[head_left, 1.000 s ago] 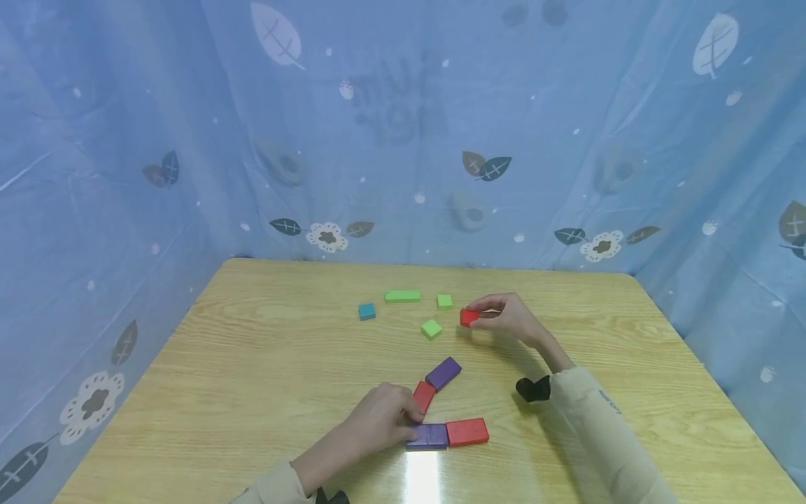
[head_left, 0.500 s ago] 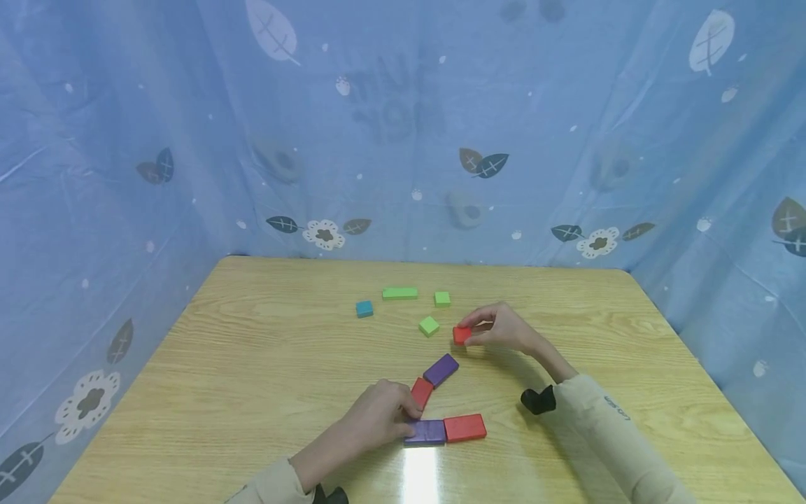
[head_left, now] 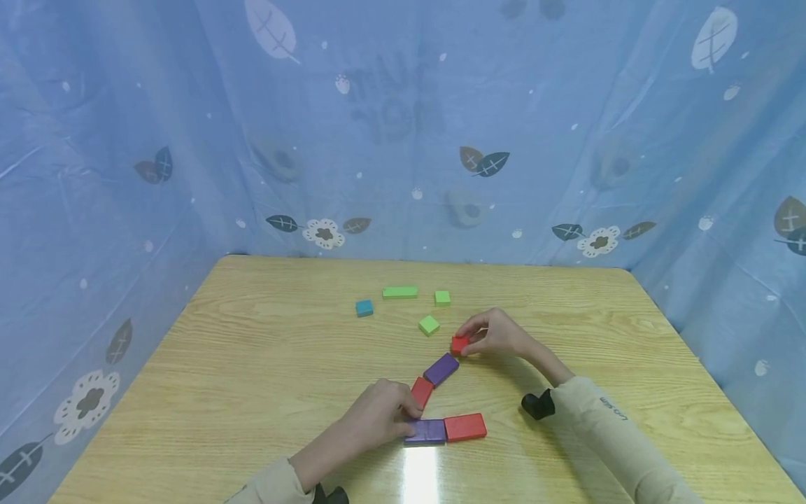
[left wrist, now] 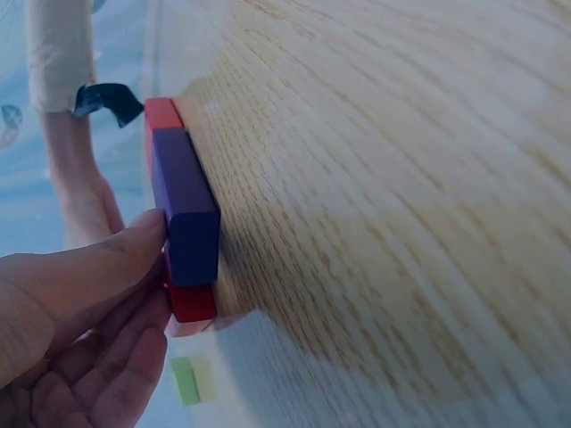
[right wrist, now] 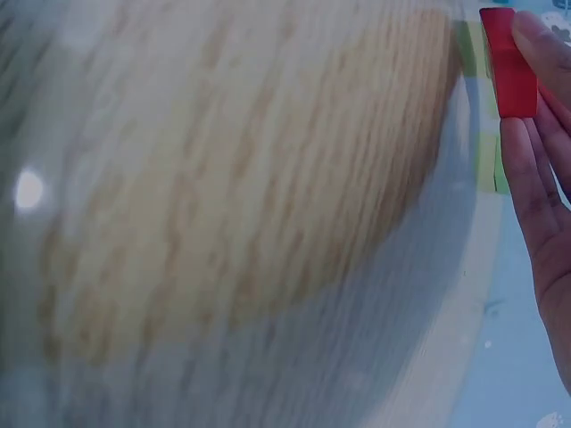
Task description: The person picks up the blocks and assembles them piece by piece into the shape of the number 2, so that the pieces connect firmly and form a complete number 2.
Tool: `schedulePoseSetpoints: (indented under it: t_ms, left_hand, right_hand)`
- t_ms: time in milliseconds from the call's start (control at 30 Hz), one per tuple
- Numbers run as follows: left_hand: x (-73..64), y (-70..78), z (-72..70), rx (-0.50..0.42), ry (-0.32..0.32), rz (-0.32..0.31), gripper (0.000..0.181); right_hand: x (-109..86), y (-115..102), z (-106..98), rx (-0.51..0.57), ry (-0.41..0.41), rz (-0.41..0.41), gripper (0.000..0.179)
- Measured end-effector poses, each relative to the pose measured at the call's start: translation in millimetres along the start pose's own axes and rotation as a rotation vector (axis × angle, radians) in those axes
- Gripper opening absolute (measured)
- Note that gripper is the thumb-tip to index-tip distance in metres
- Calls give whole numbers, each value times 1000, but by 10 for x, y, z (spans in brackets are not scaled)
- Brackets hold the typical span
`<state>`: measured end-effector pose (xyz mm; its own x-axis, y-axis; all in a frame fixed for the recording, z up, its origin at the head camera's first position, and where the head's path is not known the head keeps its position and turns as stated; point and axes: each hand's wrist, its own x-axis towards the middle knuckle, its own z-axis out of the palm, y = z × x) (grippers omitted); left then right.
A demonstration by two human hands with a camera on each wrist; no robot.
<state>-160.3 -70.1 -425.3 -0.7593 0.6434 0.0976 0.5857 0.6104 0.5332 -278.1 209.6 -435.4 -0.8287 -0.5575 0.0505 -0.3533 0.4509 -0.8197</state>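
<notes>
My right hand (head_left: 494,332) pinches a small red block (head_left: 459,344) between thumb and fingers, just beyond the far end of a purple block (head_left: 441,369). In the right wrist view the red block shows its long side (right wrist: 512,76). My left hand (head_left: 380,414) rests at the left corner of the row. Its thumb touches another purple block (head_left: 430,432), and its fingertips lie on a second red block (head_left: 422,392), partly covered. A third red block (head_left: 465,427) lies end to end with the nearer purple one. In the left wrist view the thumb lies against the purple block (left wrist: 192,218).
Farther back on the wooden table (head_left: 264,350) lie a blue block (head_left: 364,308), a long green block (head_left: 399,292) and two small green blocks, one at the back (head_left: 442,299) and one nearer (head_left: 429,325). Blue patterned curtains (head_left: 403,140) stand behind and at both sides.
My right hand has brought its red block toward me and slightly left, from beside the small green blocks to near the purple block's far end. The left hand stays on its blocks.
</notes>
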Motion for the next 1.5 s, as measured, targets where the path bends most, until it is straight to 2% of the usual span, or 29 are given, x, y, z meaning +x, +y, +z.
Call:
schedulePoseSetpoints:
  t_ms: [367, 733, 1500]
  left_hand:
    - [4, 10, -8, 11, 2, 10, 22]
    - [13, 9, -22, 6, -14, -2, 21]
    - [9, 6, -21, -4, -15, -10, 20]
  right_hand:
    - [-7, 20, 51, -5, 3, 9, 30]
    - [-26, 74, 29, -33, -49, -13, 39]
    - [5, 33, 37, -9, -85, -6, 39]
